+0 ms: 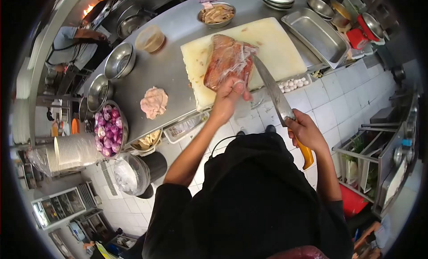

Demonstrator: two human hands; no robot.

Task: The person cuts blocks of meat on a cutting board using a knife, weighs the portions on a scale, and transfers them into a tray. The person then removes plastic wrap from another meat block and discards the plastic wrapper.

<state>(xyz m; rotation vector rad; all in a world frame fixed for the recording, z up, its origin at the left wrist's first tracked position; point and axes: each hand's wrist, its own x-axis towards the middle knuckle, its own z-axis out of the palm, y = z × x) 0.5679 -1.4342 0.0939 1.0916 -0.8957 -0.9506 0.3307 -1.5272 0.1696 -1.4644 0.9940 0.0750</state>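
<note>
A large piece of reddish-brown meat [220, 58], partly covered by clear plastic wrap, lies on the left part of a pale cutting board [278, 43]. My left hand [229, 96] is closed at the meat's near end, its fingers pinching the plastic wrap. My right hand [304, 130] is wrapped round the yellow handle of a large knife [273, 87]. The blade points up and to the left, its tip beside the right side of the meat. Small scraps lie on the board.
Left of the board are raw pale meat [154, 102], a bowl of purple onions [108, 130] and metal bowls [120, 60]. A bowl of cut pieces [217, 14] stands behind, a metal tray [315, 34] at right. Another person [73, 45] is at far left, near flames.
</note>
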